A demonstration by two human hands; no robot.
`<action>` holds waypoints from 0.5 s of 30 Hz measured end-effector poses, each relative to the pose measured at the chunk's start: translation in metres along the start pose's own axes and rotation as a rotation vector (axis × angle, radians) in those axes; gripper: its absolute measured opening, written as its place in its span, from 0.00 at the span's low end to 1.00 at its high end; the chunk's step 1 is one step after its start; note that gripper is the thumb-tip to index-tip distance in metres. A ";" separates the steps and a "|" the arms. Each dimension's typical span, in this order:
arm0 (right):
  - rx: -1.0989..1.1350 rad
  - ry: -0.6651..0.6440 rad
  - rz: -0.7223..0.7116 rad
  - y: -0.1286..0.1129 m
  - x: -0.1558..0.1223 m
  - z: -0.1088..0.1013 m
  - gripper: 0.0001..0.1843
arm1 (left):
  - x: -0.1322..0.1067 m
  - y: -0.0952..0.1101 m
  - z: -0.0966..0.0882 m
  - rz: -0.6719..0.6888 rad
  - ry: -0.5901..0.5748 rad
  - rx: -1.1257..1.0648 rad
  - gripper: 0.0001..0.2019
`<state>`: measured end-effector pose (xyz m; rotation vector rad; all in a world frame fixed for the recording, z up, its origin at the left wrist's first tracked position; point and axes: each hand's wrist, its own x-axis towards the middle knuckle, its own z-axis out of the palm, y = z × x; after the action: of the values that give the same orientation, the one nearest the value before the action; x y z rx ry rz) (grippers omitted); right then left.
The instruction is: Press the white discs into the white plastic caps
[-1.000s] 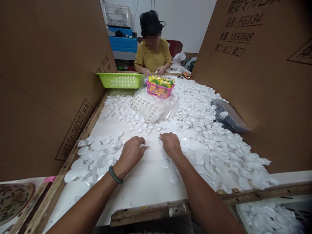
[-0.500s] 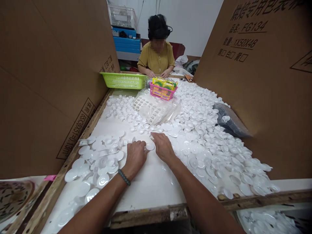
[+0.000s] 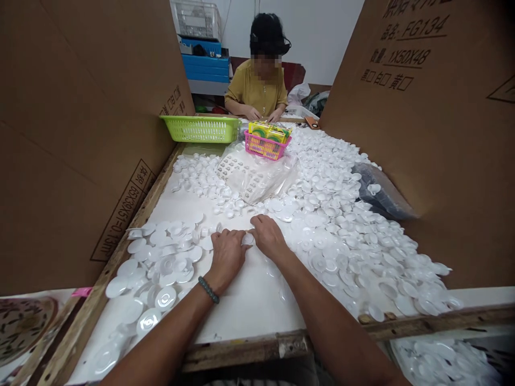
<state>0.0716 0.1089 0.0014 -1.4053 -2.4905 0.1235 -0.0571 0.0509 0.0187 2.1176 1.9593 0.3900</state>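
Note:
My left hand and my right hand meet at the middle of a white table. Both have curled fingers pinching a small white plastic disc between them. A green bead bracelet circles my left wrist. A pile of white suction-cup discs lies to the left of my left hand. A much larger heap of white discs and caps spreads to the right of my right hand.
Tall cardboard walls flank both sides of the table. Farther back sit a clear plastic bag, a pink basket and a green basket. A person in a yellow top works at the far end. A dark bag lies right.
My hands have come closer together, now both closing on one white disc between them. The view shifted slightly.

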 end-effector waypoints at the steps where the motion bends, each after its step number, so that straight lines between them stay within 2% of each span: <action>1: 0.016 -0.013 0.014 0.001 -0.001 -0.001 0.04 | 0.001 0.000 0.001 0.001 -0.005 -0.002 0.06; 4: 0.073 -0.014 0.032 0.005 -0.005 -0.002 0.09 | 0.001 -0.001 0.003 0.002 0.005 -0.016 0.07; 9: 0.155 0.090 0.062 0.013 -0.010 -0.004 0.15 | -0.002 -0.005 0.007 0.008 0.039 -0.031 0.10; 15: 0.180 0.076 0.052 0.019 -0.012 -0.005 0.09 | -0.002 -0.005 0.005 0.022 0.012 -0.022 0.09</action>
<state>0.0941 0.1081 -0.0003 -1.3743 -2.3184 0.2911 -0.0606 0.0490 0.0124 2.1294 1.9314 0.4277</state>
